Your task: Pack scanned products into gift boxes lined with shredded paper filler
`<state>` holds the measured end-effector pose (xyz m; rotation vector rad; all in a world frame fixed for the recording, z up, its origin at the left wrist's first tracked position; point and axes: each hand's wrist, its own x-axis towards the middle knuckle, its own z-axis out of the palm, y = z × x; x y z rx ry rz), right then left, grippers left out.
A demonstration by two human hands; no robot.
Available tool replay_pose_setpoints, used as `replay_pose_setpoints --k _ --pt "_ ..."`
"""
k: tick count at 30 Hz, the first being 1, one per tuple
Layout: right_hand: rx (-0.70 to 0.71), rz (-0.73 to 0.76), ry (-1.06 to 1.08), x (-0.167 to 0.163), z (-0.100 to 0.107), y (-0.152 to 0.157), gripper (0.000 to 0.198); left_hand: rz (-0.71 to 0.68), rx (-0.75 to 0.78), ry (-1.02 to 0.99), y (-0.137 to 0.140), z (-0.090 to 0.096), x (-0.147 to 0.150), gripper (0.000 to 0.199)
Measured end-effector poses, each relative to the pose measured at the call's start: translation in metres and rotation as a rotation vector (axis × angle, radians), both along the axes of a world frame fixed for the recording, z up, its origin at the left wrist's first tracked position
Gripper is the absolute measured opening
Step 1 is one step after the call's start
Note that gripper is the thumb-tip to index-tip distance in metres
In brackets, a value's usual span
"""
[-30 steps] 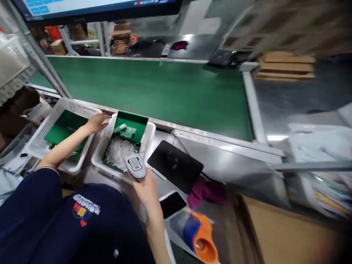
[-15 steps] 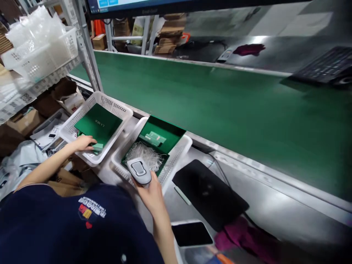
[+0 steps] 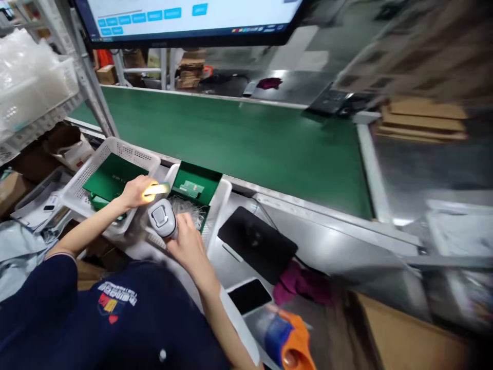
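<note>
The right hand (image 3: 187, 240) is gripping a grey scanner (image 3: 162, 218), its fingers curled snugly around the handle. Just beyond the scanner's head, the left hand (image 3: 138, 191) is pinching a slim pack (image 3: 157, 190), the thumb and fingers parting only as far as the pack's own thickness; a yellow-white glow is washing out the end by the fingers, so any markings are unreadable. Beneath the left wrist, a white basket (image 3: 129, 151) is holding a dark green box (image 3: 115, 177) with blurred lettering. Beyond the right hand, a second basket (image 3: 222, 198) is holding an open green box (image 3: 206, 180), where pale shredded filling (image 3: 188, 205) is lying and, just past it, small light-green packs (image 3: 190, 188) are resting. To the right of the right hand, a black pad (image 3: 258, 241) is lying on the metal worktop (image 3: 231, 270); a phone (image 3: 249, 296) is resting beside the right forearm, and a purple cloth (image 3: 296, 282) is bunching up farther right. Past both hands, a green belt (image 3: 231, 133) is stretching crosswise, and a monitor (image 3: 192, 25) is showing blue buttons above it. Far off to the right, flat cardboard (image 3: 423, 115) is lying stacked
</note>
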<state>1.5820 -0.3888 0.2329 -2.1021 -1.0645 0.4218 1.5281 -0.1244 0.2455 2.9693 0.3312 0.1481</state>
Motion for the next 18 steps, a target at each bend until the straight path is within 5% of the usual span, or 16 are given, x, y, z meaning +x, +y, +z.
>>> replay_pose_setpoints --k 4,12,15,18 --pt "0.029 -0.131 0.047 0.010 -0.018 -0.027 0.020 -0.129 0.013 0.079 -0.013 -0.026 0.059 0.041" --pt "0.175 -0.516 0.337 0.008 -0.054 -0.089 0.046 -0.144 0.075 0.210 -0.049 -0.068 0.200 0.043" --pt "0.176 -0.593 0.392 0.008 -0.061 -0.097 0.052 -0.153 0.096 0.228 -0.058 -0.065 0.219 0.043" --pt "0.166 -0.632 0.435 0.009 -0.073 -0.100 0.054 -0.178 0.105 0.204 -0.035 -0.042 0.198 0.045"
